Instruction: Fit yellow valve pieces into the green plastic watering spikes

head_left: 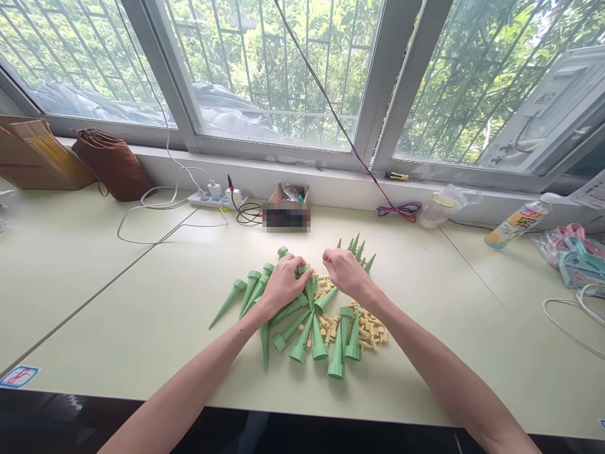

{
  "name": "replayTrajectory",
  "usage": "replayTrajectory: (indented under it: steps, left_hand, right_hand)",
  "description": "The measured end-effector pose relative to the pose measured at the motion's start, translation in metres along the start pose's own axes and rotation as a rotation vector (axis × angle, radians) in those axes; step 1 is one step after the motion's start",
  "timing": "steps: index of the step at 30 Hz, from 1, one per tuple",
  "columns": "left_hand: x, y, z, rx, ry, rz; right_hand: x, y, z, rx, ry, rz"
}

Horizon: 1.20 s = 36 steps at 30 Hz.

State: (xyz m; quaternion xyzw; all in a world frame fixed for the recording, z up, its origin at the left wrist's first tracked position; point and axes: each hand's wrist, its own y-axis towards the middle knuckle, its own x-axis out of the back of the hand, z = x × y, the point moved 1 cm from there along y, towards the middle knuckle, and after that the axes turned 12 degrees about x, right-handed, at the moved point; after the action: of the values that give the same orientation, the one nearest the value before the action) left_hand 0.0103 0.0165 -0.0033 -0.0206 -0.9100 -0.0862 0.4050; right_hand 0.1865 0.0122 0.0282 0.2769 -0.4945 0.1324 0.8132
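Note:
My left hand [286, 282] is closed round the capped end of a green plastic spike [309, 294], whose tip points down toward the pile. To its right, my right hand [344, 270] has its fingers pinched together; anything between them is too small or hidden to make out. Under and around both hands lie several green cone-shaped spikes [320, 340] with wide ribbed caps. Small yellow plastic pieces [371, 325] are heaped among them. Left of my left hand, more green spikes [253, 293] lie side by side. Others [360, 249] point up behind my right hand.
At the table's [142, 334] back stand a small box [286, 217], a power strip [212, 200] with cables and a brown pouch [111, 165]. A cardboard box [33, 161] is far left. A bottle [517, 224], a plastic cup [437, 209] and bagged clips [581, 258] are right.

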Motion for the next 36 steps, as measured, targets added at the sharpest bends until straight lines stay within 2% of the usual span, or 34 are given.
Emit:
replayTrajectory:
  steps: [7, 13, 18, 21, 25, 28, 36]
  left_hand:
    - [0.003, -0.001, -0.005, -0.033, -0.048, -0.018]
    - [0.003, -0.001, -0.007, -0.052, -0.139, -0.047]
    - [0.004, 0.000, -0.008, -0.012, -0.305, -0.059]
    - [0.005, 0.001, -0.008, 0.051, -0.461, -0.025]
    - [0.008, 0.001, -0.010, 0.117, -0.648, 0.050]
    - [0.009, 0.001, -0.012, 0.141, -0.727, 0.065]
    - [0.010, 0.000, -0.013, 0.137, -0.748, 0.079]
  right_hand:
    - [0.002, 0.001, 0.001, 0.038, 0.051, -0.054]
    - [0.007, 0.001, 0.003, 0.079, 0.142, -0.204]
    - [0.014, 0.001, 0.007, 0.084, 0.181, -0.284]
    - [0.015, 0.000, 0.009, 0.085, 0.208, -0.320]
    - [0.015, -0.001, 0.011, 0.075, 0.255, -0.338]
    - [0.015, -0.001, 0.011, 0.071, 0.286, -0.341]
    - [0.015, -0.001, 0.011, 0.073, 0.306, -0.326]
